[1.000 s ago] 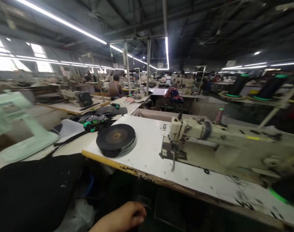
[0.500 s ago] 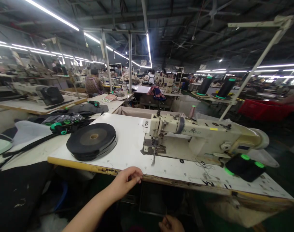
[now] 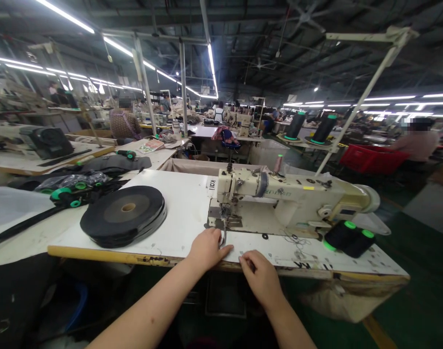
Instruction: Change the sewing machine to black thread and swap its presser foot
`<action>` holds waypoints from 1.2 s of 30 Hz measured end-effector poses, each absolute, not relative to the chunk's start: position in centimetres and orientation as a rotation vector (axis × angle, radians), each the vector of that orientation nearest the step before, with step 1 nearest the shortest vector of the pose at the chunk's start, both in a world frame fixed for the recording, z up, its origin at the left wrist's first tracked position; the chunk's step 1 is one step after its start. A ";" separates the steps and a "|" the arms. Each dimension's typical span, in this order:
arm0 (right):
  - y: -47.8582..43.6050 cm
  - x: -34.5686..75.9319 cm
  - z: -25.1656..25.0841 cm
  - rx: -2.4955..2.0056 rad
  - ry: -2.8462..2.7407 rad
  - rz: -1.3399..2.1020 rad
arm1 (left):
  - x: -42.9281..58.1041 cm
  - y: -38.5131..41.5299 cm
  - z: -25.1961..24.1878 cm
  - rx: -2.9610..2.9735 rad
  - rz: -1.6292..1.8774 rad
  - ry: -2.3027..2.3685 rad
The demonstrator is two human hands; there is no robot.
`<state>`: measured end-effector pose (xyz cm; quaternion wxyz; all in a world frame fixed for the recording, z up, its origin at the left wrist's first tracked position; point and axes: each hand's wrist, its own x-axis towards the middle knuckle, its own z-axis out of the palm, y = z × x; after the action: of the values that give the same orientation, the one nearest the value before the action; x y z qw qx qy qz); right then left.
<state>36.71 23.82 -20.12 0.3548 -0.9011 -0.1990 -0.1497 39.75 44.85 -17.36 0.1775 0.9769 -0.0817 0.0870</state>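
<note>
Right of centre, the sewing machine stands on the table. Below its stitching end, our left hand bends, our right hand half-curls; whether either grips anything, we cannot tell. We seem to be positioning; moving on calls for careful fingers.

cream sewing machine, white tabletop with yellow edge, black roll, black-and-green thread cones
</note>
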 end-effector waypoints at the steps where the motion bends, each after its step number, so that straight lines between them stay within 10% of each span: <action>1: 23.8 37.5 -19.7 -2.364 -0.522 -0.439 | 40.1 44.5 -17.4 2.822 0.254 -0.240; 36: 23.1 44.0 -20.8 -2.648 -0.022 -0.740 | 41.4 46.5 -19.9 2.985 0.435 -0.302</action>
<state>44.01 23.10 -20.84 0.1947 -0.9447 -0.0078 -0.2639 41.35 46.54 -19.92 0.0550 0.9831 -0.0996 0.1433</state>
